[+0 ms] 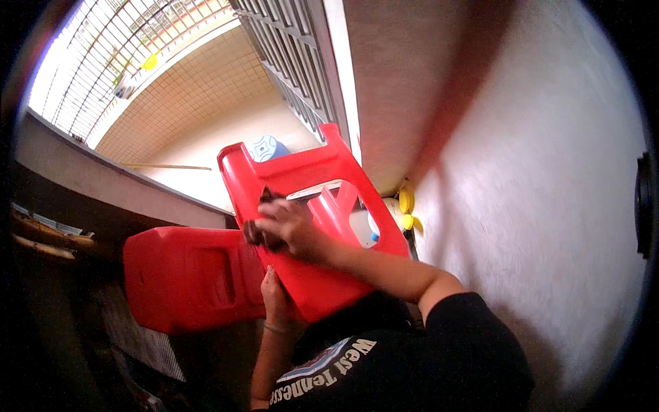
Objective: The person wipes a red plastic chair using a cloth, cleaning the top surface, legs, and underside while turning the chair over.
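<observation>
A red plastic stool (329, 278), tipped on its side, is in front of my body with its legs pointing away from me. My left hand (275, 296) grips its near left edge, thumb uppermost; the other fingers are hidden. In my right hand (296, 229) is a bunched dark brown cloth (265, 237), which rests against the stool's side near a leg. A second red plastic stool (180, 278) stands on the left, partly behind the first, with a slot in its seat.
A wall (540, 154) rises close on my right. Beyond a grey metal slatted door (288, 51) lies a tiled balcony with window bars (103, 56). A blue-and-white round stool (267, 149) and a pole (170, 166) are there. Yellow objects (406, 200) sit by the wall's foot.
</observation>
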Tool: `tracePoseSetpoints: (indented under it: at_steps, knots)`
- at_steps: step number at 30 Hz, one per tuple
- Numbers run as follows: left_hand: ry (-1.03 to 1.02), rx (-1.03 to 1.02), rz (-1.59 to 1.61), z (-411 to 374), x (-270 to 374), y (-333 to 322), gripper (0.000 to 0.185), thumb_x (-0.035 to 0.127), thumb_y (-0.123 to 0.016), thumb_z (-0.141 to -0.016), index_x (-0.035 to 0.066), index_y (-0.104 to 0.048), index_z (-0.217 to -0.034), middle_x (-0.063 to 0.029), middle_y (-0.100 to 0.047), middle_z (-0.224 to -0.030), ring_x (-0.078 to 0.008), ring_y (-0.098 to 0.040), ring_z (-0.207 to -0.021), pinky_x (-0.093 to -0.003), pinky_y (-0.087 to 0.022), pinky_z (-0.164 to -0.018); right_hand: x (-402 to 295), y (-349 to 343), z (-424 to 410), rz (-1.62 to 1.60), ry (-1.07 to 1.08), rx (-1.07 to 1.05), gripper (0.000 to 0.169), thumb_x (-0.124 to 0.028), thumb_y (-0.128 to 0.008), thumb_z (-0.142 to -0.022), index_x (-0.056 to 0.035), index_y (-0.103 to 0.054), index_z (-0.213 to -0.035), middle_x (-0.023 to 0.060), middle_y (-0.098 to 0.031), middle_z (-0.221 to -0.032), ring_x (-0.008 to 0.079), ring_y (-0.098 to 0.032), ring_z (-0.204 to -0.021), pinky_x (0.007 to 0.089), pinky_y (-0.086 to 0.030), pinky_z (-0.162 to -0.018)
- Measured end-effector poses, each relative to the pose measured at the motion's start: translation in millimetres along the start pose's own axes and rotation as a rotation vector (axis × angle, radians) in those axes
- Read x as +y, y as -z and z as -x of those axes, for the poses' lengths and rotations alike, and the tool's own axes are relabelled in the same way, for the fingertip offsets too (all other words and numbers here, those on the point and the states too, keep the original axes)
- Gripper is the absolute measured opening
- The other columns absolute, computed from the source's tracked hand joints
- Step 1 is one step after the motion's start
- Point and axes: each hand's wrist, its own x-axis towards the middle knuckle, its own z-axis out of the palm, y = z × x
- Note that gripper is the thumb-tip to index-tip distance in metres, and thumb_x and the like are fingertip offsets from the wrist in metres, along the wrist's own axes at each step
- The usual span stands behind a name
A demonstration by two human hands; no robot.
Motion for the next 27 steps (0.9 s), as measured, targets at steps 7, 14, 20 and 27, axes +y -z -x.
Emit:
tracePoseSetpoints:
  at_steps: [7,14,20,27]
  knots:
    - [0.007,0.041,0.032,7,-8,4,0.037,0.028,-0.036,-0.097,-0.003,-0.054,-0.107,-0.0096,-0.06,-0.101,-0.0183,-0.058,-0.087,-0.0311,-0.048,-0.079,83,-13,-27,0.149,0.007,0.063,0.031,-0.012,-0.052,-0.076,-0.0055,-0.058,-0.105,0.0124,-0.054,-0.107,0.0311,-0.05,-0.098,0.0401,-0.041,-0.088]
    - [0.037,0.035,0.063,9,-20,15,0.037,0.029,-0.038,-0.096,-0.002,-0.054,-0.107,-0.0097,-0.06,-0.102,-0.019,-0.058,-0.088,-0.0318,-0.048,-0.08,165,24,30,0.317,-0.404,0.141,0.029,-0.004,-0.05,-0.072,-0.0042,-0.062,-0.099,0.0149,-0.058,-0.103,0.0353,-0.056,-0.091,0.0418,-0.045,-0.082]
    - [0.056,0.03,0.112,22,5,-18,0.037,0.03,-0.035,-0.097,-0.001,-0.051,-0.11,-0.0106,-0.06,-0.102,-0.0194,-0.058,-0.09,-0.0331,-0.048,-0.08,246,91,78,0.335,-0.992,0.022,0.026,-0.007,-0.058,-0.077,-0.0046,-0.06,-0.103,0.016,-0.063,-0.1,0.0325,-0.06,-0.093,0.0394,-0.048,-0.08]
    - [0.066,0.024,0.097,31,6,1,0.038,0.031,-0.033,-0.097,0.0,-0.05,-0.112,-0.0111,-0.06,-0.101,-0.0217,-0.059,-0.089,-0.0352,-0.049,-0.079,203,82,-13,0.233,-0.407,0.29,0.044,-0.003,-0.063,-0.075,-0.0062,-0.051,-0.118,0.0168,-0.053,-0.115,0.0315,-0.052,-0.107,0.0353,-0.043,-0.09]
